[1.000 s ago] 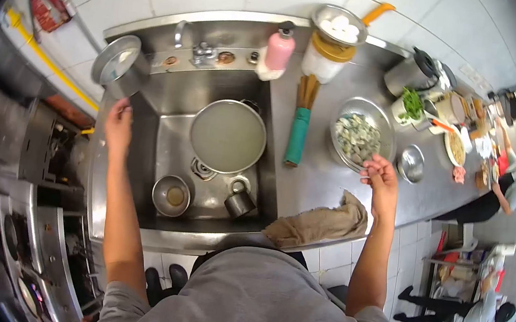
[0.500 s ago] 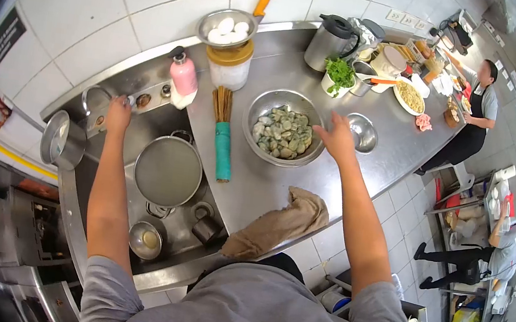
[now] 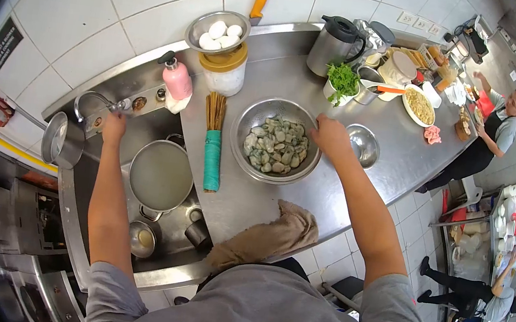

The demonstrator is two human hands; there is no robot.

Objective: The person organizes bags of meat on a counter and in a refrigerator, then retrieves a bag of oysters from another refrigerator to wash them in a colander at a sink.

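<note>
My left hand (image 3: 113, 129) is at the faucet (image 3: 98, 101) over the sink, its fingers closed near the spout end. My right hand (image 3: 331, 136) pinches the right rim of a perforated metal colander (image 3: 246, 115), which rests on the steel counter. Grey-green shellfish meat (image 3: 276, 145) lies inside the colander. Beneath my left arm's right side, a large pot (image 3: 161, 176) of cloudy liquid stands in the sink. A bundle of sticks with a green wrapped handle (image 3: 212, 161) lies left of the colander.
A brown cloth (image 3: 268, 234) lies at the counter's front edge. Behind are a pink bottle (image 3: 177, 79), a bowl of eggs (image 3: 221, 35) on a tub, a steel jug (image 3: 331, 50) and green herbs (image 3: 343, 81). Two people (image 3: 500, 124) (image 3: 500, 303) work at the right.
My right hand has come onto the colander's rim from beside it. My left hand has shifted slightly lower at the faucet. The view has moved a little, and the person at back right has moved an arm.
</note>
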